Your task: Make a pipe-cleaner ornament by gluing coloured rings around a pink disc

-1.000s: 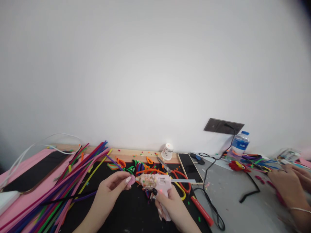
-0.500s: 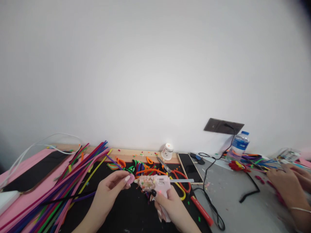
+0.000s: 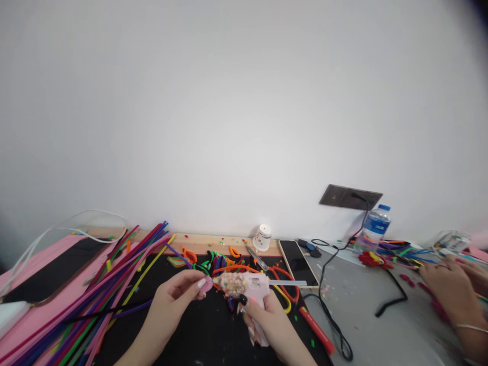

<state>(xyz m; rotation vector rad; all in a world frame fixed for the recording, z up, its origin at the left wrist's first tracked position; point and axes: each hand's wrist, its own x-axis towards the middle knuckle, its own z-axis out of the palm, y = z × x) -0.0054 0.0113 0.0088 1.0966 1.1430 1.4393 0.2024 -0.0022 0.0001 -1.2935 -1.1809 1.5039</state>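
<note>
Wrapped round the handle of a pale pink hot glue gun, my right hand holds it level with the nozzle pointing left. Coloured bits are stuck over its front part, and a clear glue stick juts out of the back. Between thumb and fingertips, my left hand pinches a small pink fuzzy disc. The nozzle is right by the disc's right side; whether they touch I cannot tell. Behind both hands lies a heap of short bent pipe cleaner pieces.
Long pipe cleaners spread over the left side. Scissors, a phone, a white paper cup and a red stick-like tool lie around the gun. A black cord runs to the wall socket. Another person's hands work at right.
The pink disc and my left fingers have shifted slightly right. My right hand and the glue gun have also moved a little right, with the nozzle still beside the disc.
</note>
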